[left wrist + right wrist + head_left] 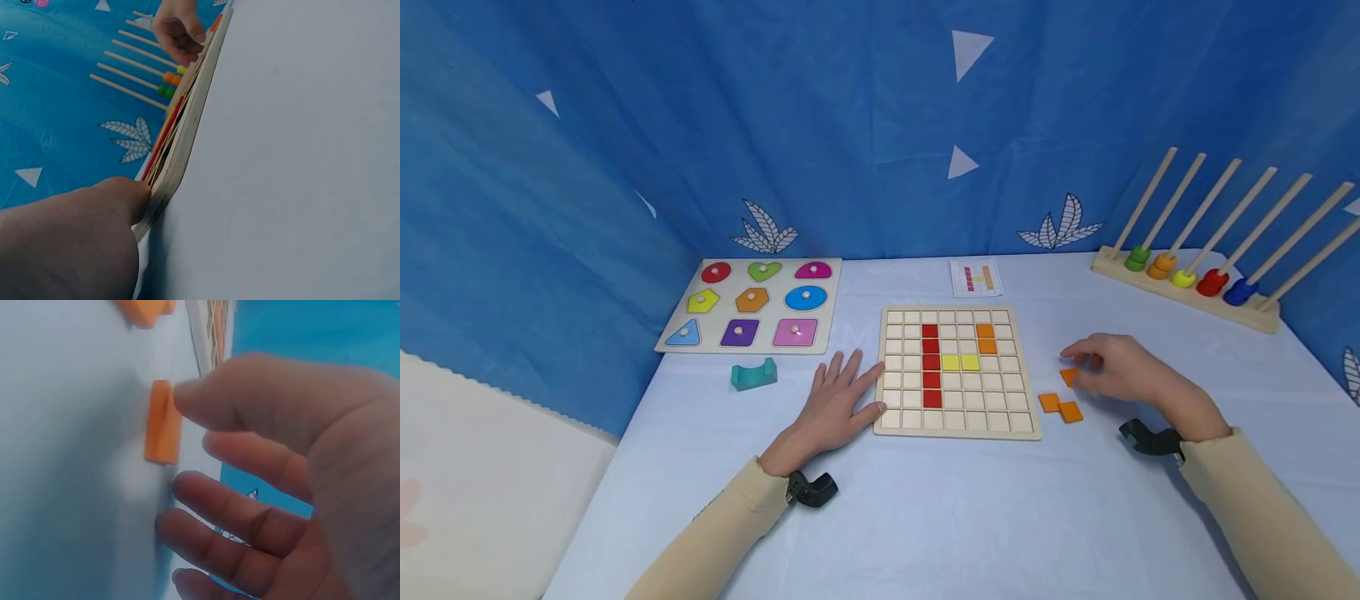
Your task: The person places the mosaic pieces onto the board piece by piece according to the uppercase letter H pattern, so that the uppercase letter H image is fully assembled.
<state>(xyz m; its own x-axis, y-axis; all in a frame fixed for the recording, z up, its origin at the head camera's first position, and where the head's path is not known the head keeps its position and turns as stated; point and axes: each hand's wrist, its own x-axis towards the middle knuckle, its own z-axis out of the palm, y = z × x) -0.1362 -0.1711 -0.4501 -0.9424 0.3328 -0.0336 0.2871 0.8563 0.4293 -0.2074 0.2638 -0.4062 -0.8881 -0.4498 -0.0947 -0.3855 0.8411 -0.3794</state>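
A wooden grid board [955, 433] lies flat on the table. Set in it are a column of red tiles [931, 362], two yellow tiles [970, 362] and two orange tiles [986, 346]. My left hand [829, 410] rests with spread fingers at the board's left edge, thumb [128, 194] and index fingertip touching the rim. To the right of the board, my right hand [1116, 371] hovers with loosely bent, parted fingers over a loose orange tile [164, 425], the thumb tip right beside it. Two more orange tiles [1071, 412] lie just nearer to me.
Behind the board lies a small pattern card [976, 277]. A shape puzzle [835, 312] is at the back left, with a teal block [754, 375] in front. A peg stand [1187, 296] with colored beads stands at the back right. A blue curtain [865, 142] hangs behind the table.
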